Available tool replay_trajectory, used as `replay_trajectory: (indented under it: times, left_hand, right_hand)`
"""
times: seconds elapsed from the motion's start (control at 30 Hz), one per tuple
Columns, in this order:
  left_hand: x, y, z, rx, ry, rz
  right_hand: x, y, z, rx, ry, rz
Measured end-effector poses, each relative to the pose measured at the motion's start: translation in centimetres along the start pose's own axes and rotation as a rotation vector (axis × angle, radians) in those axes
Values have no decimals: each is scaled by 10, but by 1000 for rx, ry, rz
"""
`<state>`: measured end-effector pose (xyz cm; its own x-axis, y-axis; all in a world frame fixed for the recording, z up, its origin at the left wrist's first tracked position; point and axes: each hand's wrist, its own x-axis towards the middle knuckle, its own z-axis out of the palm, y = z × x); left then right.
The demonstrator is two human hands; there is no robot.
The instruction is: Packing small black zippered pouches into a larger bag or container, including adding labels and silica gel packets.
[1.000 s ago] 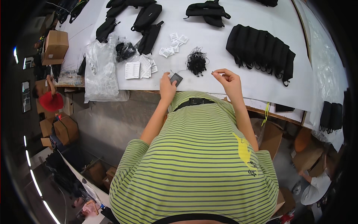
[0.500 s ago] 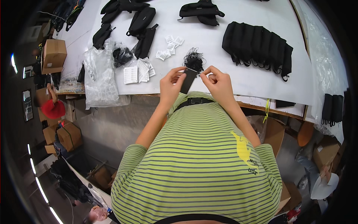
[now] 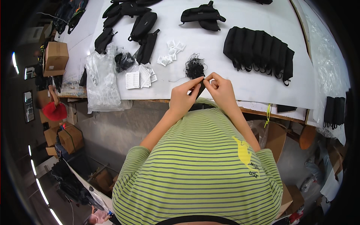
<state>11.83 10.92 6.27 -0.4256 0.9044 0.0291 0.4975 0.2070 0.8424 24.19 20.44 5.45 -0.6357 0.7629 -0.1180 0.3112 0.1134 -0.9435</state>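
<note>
- The left hand (image 3: pixel 183 98) and right hand (image 3: pixel 221 90) met at the near edge of the white worktop (image 3: pixel 240 45), in front of the person's chest.
- Between them was a small black strip (image 3: pixel 200 89), tilted, its upper end at the fingertips and its lower end towards the striped shirt (image 3: pixel 198 165).
- The left fingers (image 3: pixel 195 81) were pressed together, thumb to forefinger, pinching the top of the strip.
- The right fingers (image 3: pixel 210 78) were curled and pinched too, touching the left fingertips at the same spot; what they gripped was too small to tell.
- Just beyond the hands lay a tangle of black cords (image 3: pixel 195 67), with 1 loose thread trailing left over the worktop.
- Left of the cords lay white tags (image 3: pixel 140 77) in a loose stack, and further off some small white packets (image 3: pixel 170 52).
- A clear plastic bag (image 3: pixel 101 82) hung over the near left edge, with a black bundle (image 3: pixel 123 60) just beside it.
- To the far right a row of black pouches (image 3: pixel 258 52) stood packed side by side, well apart from the hands.
- More black pouches lay singly at the far left (image 3: pixel 142 26) and far middle (image 3: pixel 202 15).
- Below the worktop, on the left, stood cardboard boxes (image 3: pixel 69 137) on the floor.
</note>
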Motion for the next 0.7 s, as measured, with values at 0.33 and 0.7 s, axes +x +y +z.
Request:
replay_trajectory:
  times: [0.33,0.7]
  left_hand:
    - [17,-7,5,-162,-63,-38]
    - [27,-3,5,-247,-77,-148]
  right_hand:
    - [12,31,-5,579,-171,285]
    - [26,32,-8,617,-173,214]
